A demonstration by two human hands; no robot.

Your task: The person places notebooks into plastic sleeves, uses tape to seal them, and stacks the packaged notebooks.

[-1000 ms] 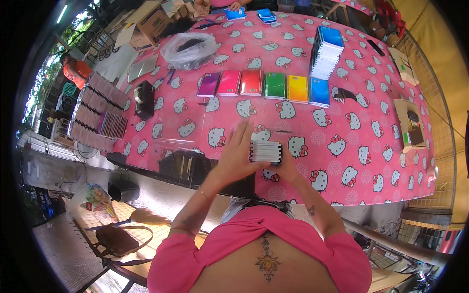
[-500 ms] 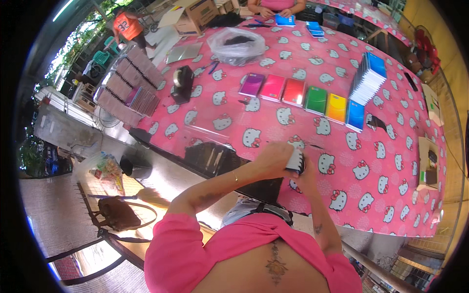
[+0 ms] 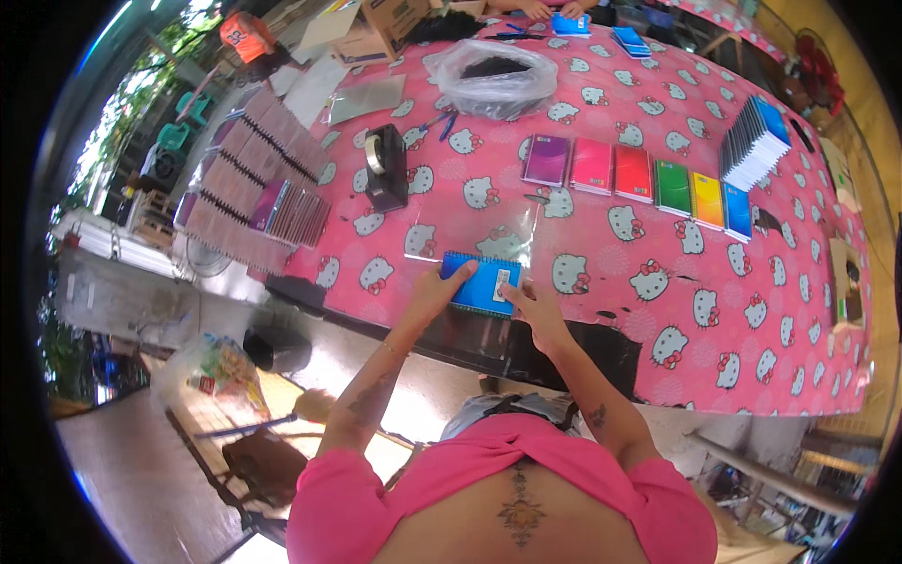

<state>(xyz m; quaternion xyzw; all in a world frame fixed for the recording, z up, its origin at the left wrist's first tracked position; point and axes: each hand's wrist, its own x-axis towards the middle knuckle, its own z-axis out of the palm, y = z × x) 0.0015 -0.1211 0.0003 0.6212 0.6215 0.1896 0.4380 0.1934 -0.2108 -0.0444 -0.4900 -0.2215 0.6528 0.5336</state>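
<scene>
Both my hands hold blue spiral notebooks (image 3: 479, 293) at the table's near edge, over a clear plastic sheet (image 3: 427, 242). Wire coils show along the far and near edges, so it looks like more than one notebook, but I cannot tell how many. A white label sits on the right part of the cover. My left hand (image 3: 440, 287) grips the left end, thumb on top. At the right end, my right hand (image 3: 536, 310) has its thumb by the label. Beyond them runs a row of notebooks: purple (image 3: 545, 161), pink (image 3: 591, 166), red (image 3: 633, 173), green (image 3: 673, 186), yellow (image 3: 707, 200) and blue (image 3: 737, 211).
A tall notebook stack (image 3: 756, 143) stands at the right. Left are a tape dispenser (image 3: 385, 169), blue pens (image 3: 447, 125), stacked coil-bound pads (image 3: 249, 188) and a plastic bag (image 3: 493, 80). Across the pink patterned table (image 3: 648, 310), another person's hands (image 3: 554, 9) handle a blue notebook.
My hands have moved left and nearer the table edge. The notebooks, earlier tilted on edge, now lie cover up between them. The whole view has shifted with my head.
</scene>
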